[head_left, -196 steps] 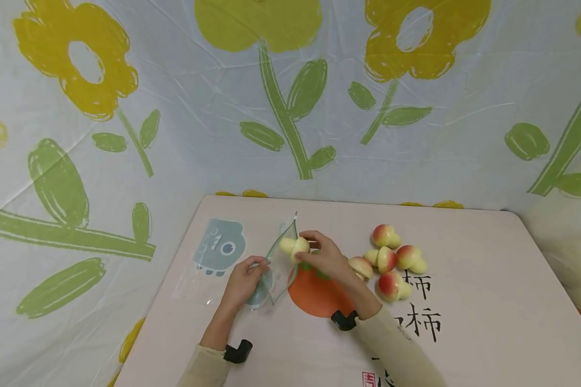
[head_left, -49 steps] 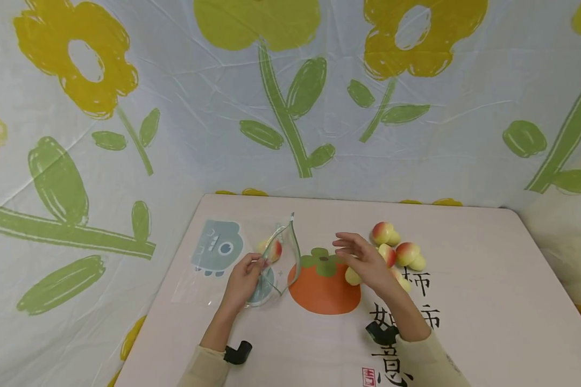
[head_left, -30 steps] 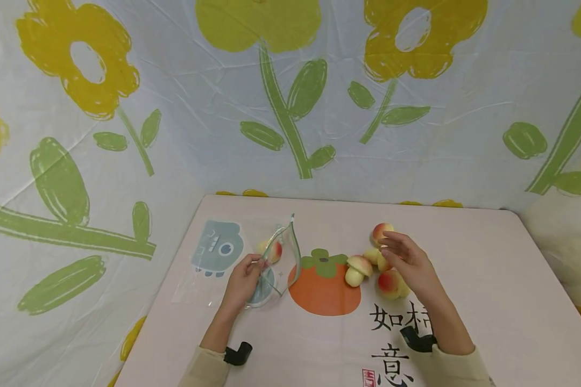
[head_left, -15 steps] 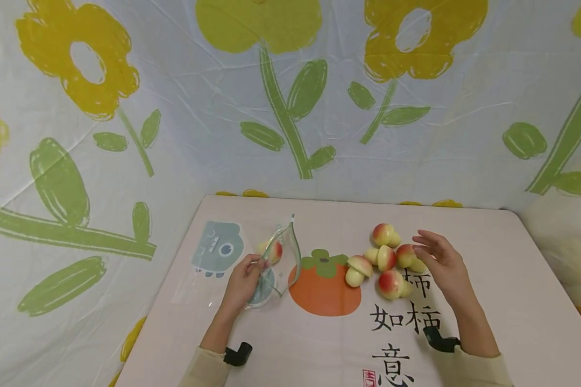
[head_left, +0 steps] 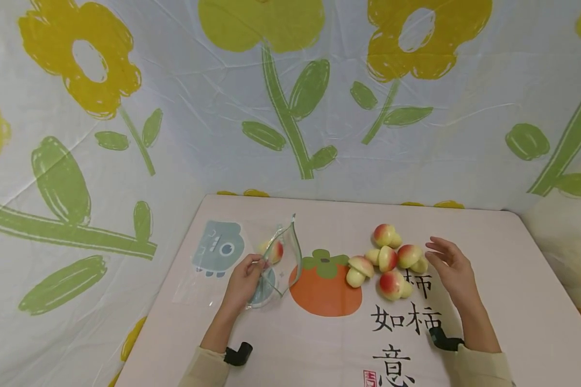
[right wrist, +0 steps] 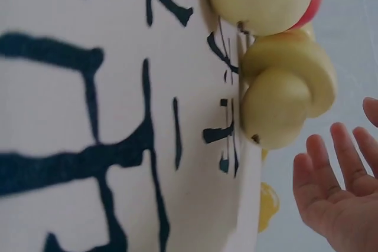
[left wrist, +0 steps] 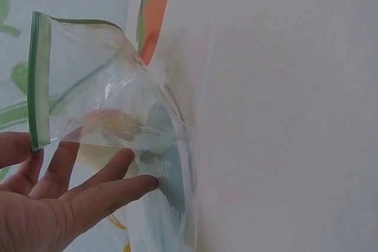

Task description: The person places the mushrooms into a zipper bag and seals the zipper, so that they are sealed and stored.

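Note:
My left hand (head_left: 244, 277) pinches the edge of a clear zip bag (left wrist: 88, 45) whose green-lined mouth gapes toward the right. Inside the bag lies a toy mushroom (head_left: 274, 251) with a red-and-cream cap, seen through the plastic. My right hand (head_left: 455, 271) hovers with loosely bent fingers just right of a cluster of similar mushrooms, holding nothing. Nearest to it is one mushroom (head_left: 413, 257); it also appears in the right wrist view, left of the fingers. The others are a rear mushroom (head_left: 386, 235), a middle mushroom (head_left: 381, 258), a front mushroom (head_left: 395, 285) and a left mushroom (head_left: 360, 270).
The pale table mat (head_left: 290, 344) bears an orange persimmon print (head_left: 324, 295) and black characters (head_left: 392, 365). A blue monster print (head_left: 218, 247) shows at the bag's left end. A flower-patterned cloth (head_left: 198, 150) hangs behind and beside the table.
A mushroom that my right hand held at the bag's mouth is now inside the bag. The right hand has moved right, past the cluster. My left hand keeps its grip.

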Tool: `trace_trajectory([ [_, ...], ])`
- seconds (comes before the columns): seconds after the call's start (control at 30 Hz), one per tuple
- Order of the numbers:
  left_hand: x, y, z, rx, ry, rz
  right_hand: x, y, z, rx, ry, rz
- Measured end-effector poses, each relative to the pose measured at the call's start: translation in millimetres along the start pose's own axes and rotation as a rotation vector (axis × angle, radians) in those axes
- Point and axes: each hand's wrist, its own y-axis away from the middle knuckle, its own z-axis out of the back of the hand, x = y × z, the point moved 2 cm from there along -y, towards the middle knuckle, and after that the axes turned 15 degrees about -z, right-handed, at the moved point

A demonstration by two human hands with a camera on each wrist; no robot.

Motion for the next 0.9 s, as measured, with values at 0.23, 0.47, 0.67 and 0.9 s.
trace_trajectory([
  [0.23, -3.9, -0.2, -0.5, 0.002, -0.006, 0.005, -11.7, -4.9, -0.2, 0.104, 0.116, -0.099],
  [0.47, -5.3, 0.3, -0.9, 0.006, -0.01, 0.014, -21.9, -7.9, -3.3, 0.217, 0.11, -0.131],
  [0.67, -5.2, 1.0, -0.7, -0.002, -0.026, 0.018, -21.4, -10.0, -6.6, 0.222, 0.093, -0.125],
  [0.9, -4.4, 2.1, -0.5, 0.002, -0.035, 0.01, -17.2, -8.1, -8.7, 0.28, 0.082, -0.14],
])
